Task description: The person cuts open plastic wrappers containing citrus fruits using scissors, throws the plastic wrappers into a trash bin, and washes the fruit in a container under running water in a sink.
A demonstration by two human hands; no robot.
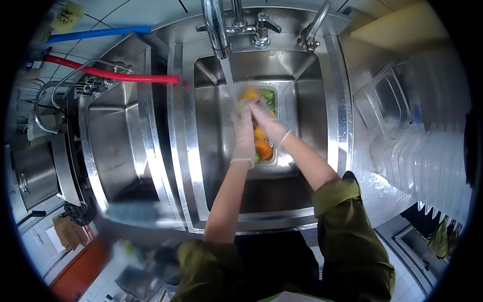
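Observation:
Both hands wear clear gloves and meet over a metal sink [211, 131], beside water running from the tap [216, 30]. My left hand [244, 128] and my right hand [266, 120] are closed together around an orange-yellow item [249, 93], blurred by motion; its kind is unclear. Under them, a rectangular container [276, 100] stands in the sink. Inside it lie leafy green pieces [267, 95] near the top and orange vegetables [263, 149] near the bottom. My hands cover part of the container.
A second sink [115, 131] is on the left, with a red hose [126, 76] across its top and a blue tube [100, 33] behind. Stacked clear containers [432, 161] stand right of the main sink. A yellow board [397, 27] leans at the back right.

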